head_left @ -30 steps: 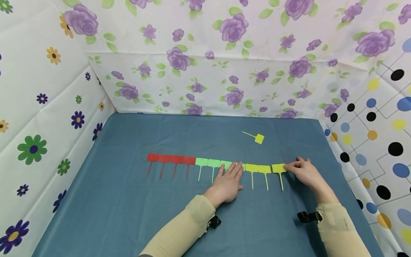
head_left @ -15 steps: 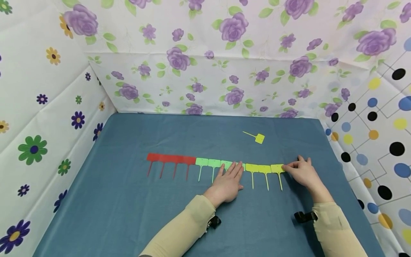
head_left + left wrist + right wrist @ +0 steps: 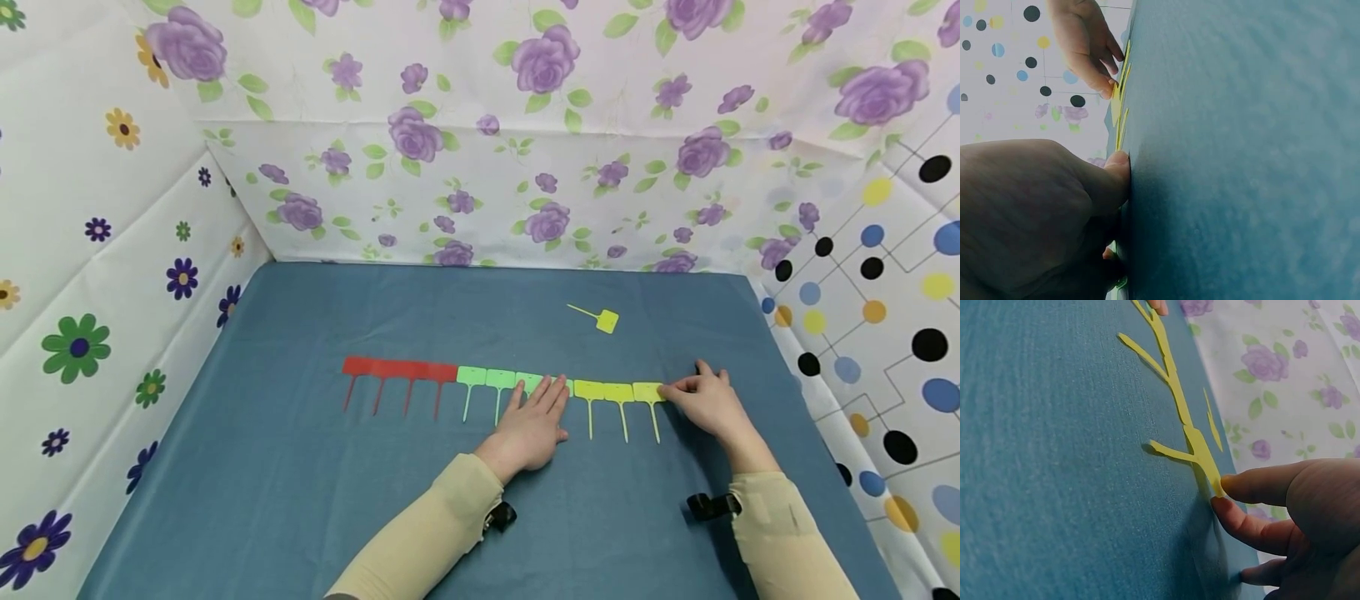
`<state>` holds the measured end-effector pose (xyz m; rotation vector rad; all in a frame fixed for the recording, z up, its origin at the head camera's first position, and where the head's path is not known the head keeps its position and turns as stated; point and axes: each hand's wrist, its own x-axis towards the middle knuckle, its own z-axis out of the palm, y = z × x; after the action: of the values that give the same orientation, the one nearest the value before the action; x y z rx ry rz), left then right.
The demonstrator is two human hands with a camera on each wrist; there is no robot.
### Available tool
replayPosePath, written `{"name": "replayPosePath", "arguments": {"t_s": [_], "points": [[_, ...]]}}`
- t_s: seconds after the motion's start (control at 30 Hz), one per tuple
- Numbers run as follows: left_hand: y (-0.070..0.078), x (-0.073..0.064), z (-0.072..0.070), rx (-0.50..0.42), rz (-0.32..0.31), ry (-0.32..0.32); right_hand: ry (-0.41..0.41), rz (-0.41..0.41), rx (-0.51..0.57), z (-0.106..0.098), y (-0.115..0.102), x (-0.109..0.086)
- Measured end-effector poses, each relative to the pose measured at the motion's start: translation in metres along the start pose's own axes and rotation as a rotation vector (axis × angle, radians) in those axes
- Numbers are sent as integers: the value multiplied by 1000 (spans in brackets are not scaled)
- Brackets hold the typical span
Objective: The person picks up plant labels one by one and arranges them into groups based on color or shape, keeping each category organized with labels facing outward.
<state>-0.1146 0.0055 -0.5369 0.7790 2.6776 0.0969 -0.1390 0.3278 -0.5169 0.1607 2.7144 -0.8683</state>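
Note:
A row of flat plastic plant labels lies across the blue cloth: several red labels (image 3: 400, 369) at the left, several light green labels (image 3: 500, 380) in the middle, yellow labels (image 3: 603, 391) at the right. My left hand (image 3: 528, 429) rests with straight, spread fingers on the green ones and hides part of them. With thumb and forefinger my right hand (image 3: 708, 406) pinches the outer edge of the rightmost yellow label (image 3: 1200, 453), whose other edge meets its neighbour. Each label's thin stem points toward me.
One loose yellow label (image 3: 607, 321) lies behind the row, its stem pointing left. Flowered cloth (image 3: 480, 167) walls the table at the back, and a dotted cloth (image 3: 870, 350) stands at the right. Both forearms carry black wrist cameras.
My right hand has slid the rightmost yellow label left, and the gap beside its neighbour has closed. The left hand has stayed in place on the green labels.

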Motion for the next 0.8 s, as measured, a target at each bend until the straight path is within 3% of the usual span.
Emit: {"name": "replayPosePath", "arguments": {"t_s": [0.37, 0.8], "points": [[2, -5, -9, -12, 3, -10, 6, 3, 10, 0, -2, 0], [0, -3, -4, -7, 9, -4, 4, 3, 11, 0, -2, -1]]}}
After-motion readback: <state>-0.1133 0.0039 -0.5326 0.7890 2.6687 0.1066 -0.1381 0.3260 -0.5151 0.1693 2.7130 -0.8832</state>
